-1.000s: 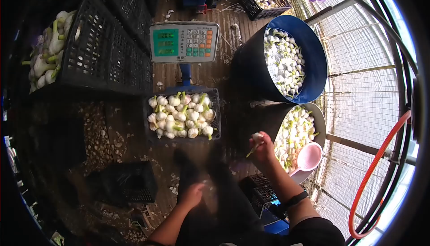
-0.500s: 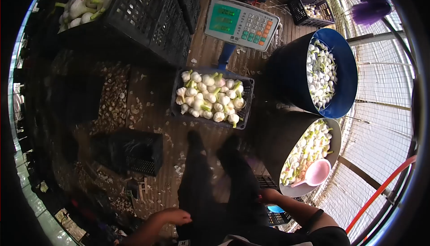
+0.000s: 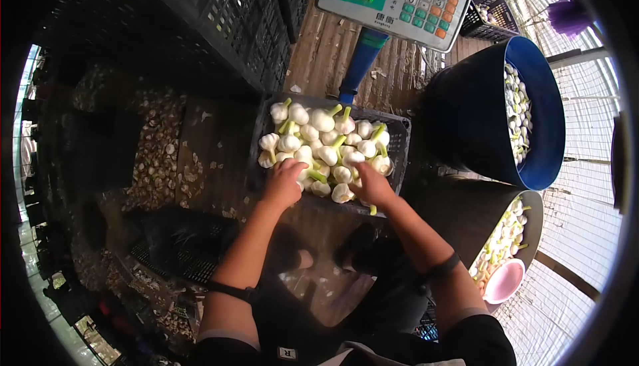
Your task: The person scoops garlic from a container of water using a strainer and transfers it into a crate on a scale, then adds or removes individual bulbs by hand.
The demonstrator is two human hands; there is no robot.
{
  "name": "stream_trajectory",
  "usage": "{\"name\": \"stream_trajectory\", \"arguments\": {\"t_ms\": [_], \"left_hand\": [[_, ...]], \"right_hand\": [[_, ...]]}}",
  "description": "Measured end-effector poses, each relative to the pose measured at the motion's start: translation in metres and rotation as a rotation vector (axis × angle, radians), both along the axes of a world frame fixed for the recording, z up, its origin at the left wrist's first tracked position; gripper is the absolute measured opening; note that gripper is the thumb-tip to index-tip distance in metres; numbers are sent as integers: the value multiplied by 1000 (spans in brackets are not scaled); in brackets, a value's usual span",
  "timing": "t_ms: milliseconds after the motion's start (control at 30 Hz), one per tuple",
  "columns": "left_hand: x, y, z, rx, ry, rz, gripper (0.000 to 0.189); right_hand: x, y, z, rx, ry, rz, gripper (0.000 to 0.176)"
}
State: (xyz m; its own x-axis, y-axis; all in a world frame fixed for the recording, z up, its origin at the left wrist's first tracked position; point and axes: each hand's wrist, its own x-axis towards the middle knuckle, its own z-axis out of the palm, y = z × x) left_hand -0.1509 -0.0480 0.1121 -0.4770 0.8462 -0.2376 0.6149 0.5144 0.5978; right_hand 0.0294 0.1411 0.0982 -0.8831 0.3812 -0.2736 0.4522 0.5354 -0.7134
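Observation:
A black plastic crate full of white garlic bulbs with short green stems stands in front of me. My left hand lies at the crate's near left part, its spread fingers touching bulbs. On the near right side, my right hand reaches over the rim, fingers extended among the garlic. Neither hand clearly has hold of a bulb, and some fingertips are hidden among them. Just beyond the crate rises the blue post of a digital scale with a lit green display.
Stacked black crates rise at the upper left. To the right stand a blue tub and a grey tub, both with garlic; a pink scoop rests in the grey one. Loose garlic scraps litter the floor at left.
Both hands have moved forward from beside my legs onto the garlic in the crate. My view has come closer to the crate and scale.

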Motion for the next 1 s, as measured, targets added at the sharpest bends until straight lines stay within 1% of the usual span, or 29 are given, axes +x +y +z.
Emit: {"name": "stream_trajectory", "arguments": {"t_ms": [33, 67, 100, 167, 200, 233, 300, 333, 367, 433, 467, 500, 567, 600, 633, 667, 700, 733, 767, 800, 833, 867, 933, 967, 1000], "left_hand": [[1, 9, -10, -131, 106, -82, 48], [0, 17, -21, -263, 219, -162, 51], [3, 19, -38, -260, 230, -177, 56], [4, 21, -61, -155, 158, -105, 55], [4, 20, -63, -75, 152, -74, 55], [6, 23, -69, -64, 171, -71, 55], [15, 33, -79, 196, 36, 296, 58], [18, 40, -81, 148, 21, 397, 64], [22, 46, -83, 162, 32, 397, 64], [29, 50, -88, 114, 220, 334, 66], [30, 47, -88, 35, 169, 323, 69], [29, 42, -78, 45, 173, 317, 69], [27, 22, -43, -260, 253, 136, 73], [21, 13, -27, -244, 201, 153, 72], [11, 0, -30, -152, 291, 189, 68], [-1, -11, -28, -3, 309, 246, 64], [-12, -21, -27, 77, 359, 309, 61], [-27, -36, -43, 160, 432, 348, 61], [-41, -48, -50, 171, 446, 389, 61], [-50, -57, -50, 141, 402, 439, 61], [-57, -63, -50, 113, 361, 490, 60], [-63, -69, -55, 123, 366, 492, 60], [-74, -80, -82, 218, 30, 645, 58], [-80, -85, -104, 218, 30, 648, 58], [-87, -89, -130, 259, -280, 680, 57]], "right_hand": [[-33, 14, -22, -182, 35, -123, 67], [-63, 25, -42, -93, 67, -190, 68], [-88, 31, -57, -9, 98, -257, 70], [-128, 33, -67, -4, 92, -416, 73], [-137, 28, -74, 67, 169, -490, 67], [-144, 26, -80, 74, 190, -489, 67], [-149, 23, -86, 62, 245, -621, 59], [-148, 22, -92, 31, 271, -657, 44], [-146, 23, -97, 37, 288, -654, 44], [-130, 30, -114, 36, 437, -485, 29], [-118, 37, -118, 362, 571, -245, 18], [-103, 37, -109, 372, 578, -250, 18], [-65, 26, -81, 209, 363, 119, 25], [-51, 26, -77, 214, 361, 119, 25], [-38, 26, -72, 269, 314, 256, 27], [-25, 28, -67, 322, 260, 394, 30], [-14, 30, -59, 330, 256, 393, 30], [-3, 31, -51, 308, 248, 329, 32], [7, 33, -45, 285, 240, 266, 33], [15, 34, -41, 295, 321, 162, 32], [26, 32, -35, 269, 323, -15, 31], [37, 33, -37, 353, 302, -127, 35], [58, 38, -50, 519, 264, -331, 45], [68, 38, -58, 603, 249, -420, 52], [75, 32, -62, 564, 226, -566, 60]]}}
